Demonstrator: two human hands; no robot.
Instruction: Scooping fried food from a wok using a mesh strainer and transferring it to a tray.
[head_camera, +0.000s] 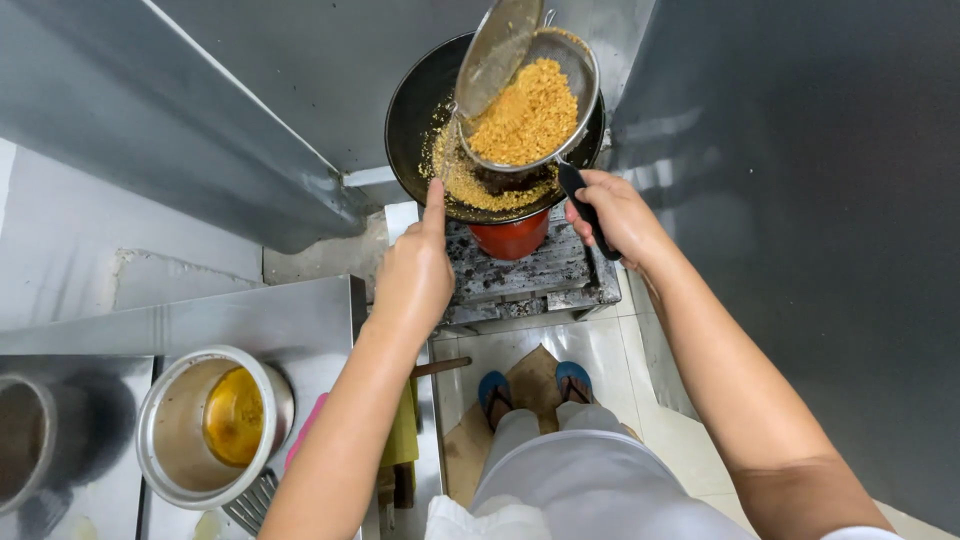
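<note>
Steel wall panels (800, 200) both sides, white tiled floor (590, 350), steel counter (250, 320) at left.

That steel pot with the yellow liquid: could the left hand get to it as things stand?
Probably yes. The left hand holds nothing I can see, and the steel pot sits open just below its forearm, nothing between them.

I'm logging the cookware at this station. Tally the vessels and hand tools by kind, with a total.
Black wok: 1
Wire strainer of golden crumbs, its handle in the right hand: 1
Metal ladle, held by the left hand: 1
Steel pots: 2, one holding yellow liquid, one at the left edge
Total: 5
</note>
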